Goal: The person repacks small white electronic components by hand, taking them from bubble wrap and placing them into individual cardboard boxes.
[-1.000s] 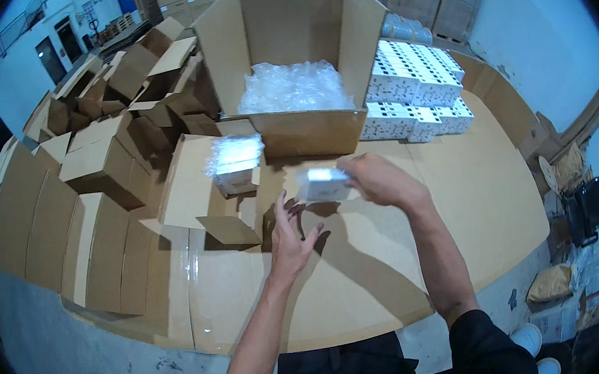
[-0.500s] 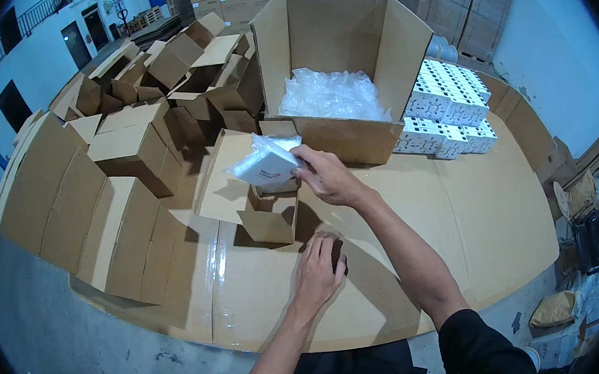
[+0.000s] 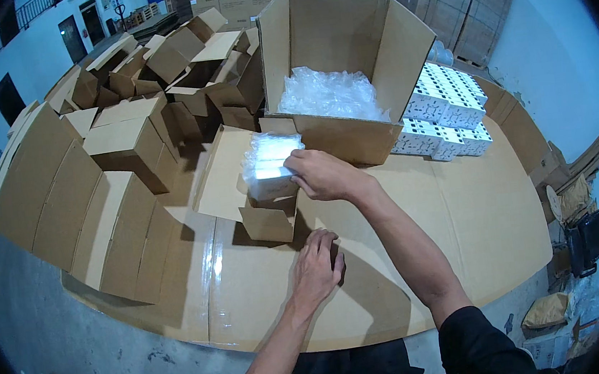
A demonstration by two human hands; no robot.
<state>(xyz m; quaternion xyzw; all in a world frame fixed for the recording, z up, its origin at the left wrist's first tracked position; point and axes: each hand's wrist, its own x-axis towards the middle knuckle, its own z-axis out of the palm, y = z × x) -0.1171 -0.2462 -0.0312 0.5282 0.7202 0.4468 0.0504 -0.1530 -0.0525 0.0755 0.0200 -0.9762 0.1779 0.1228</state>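
Observation:
My right hand is closed on the right edge of a white box with clear bubble wrap around it. The box is over a small open carton, its lower part at the carton's mouth; how far inside it reaches I cannot tell. My left hand rests on the cardboard-covered table just in front of that carton. Its fingers are loosely bent, the thumb stands apart, and I see nothing held in it. Behind the small carton lies a flat open cardboard tray.
Bubble wrap fills the bottom of a large open carton at the back. White patterned boxes are stacked to its right. Closed cartons stand in a row on the left, with a heap of open cartons behind them.
My right hand has tipped the white wrapped box from a slant to more upright and brought it lower over the small carton. My left hand has stayed almost in place.

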